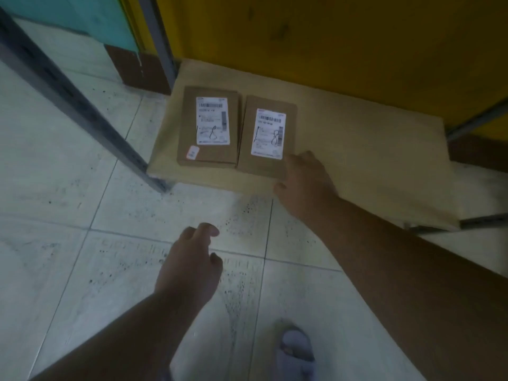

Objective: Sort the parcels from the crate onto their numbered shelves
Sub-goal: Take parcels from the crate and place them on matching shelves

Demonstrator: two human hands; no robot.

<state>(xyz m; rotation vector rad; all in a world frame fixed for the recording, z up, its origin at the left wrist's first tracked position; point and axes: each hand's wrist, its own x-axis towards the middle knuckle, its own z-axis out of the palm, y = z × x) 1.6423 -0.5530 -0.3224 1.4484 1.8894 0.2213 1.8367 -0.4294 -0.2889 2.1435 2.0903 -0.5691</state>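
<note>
Two flat brown cardboard parcels lie side by side on a low shelf board (357,138) near the floor. The left parcel (209,158) and the right parcel (250,160) each carry a white label with "1-8" handwritten on it. My right hand (305,182) rests at the right parcel's near right corner, fingers touching its edge; whether it grips the parcel is unclear. My left hand (192,265) hovers over the floor in front of the shelf, fingers loosely curled, holding nothing.
A grey metal shelf post (82,105) slants down at the left to the shelf's front corner. A yellow wall (330,37) stands behind the shelf. White floor tiles (68,215) lie below, with a grey slipper (297,350) at the bottom.
</note>
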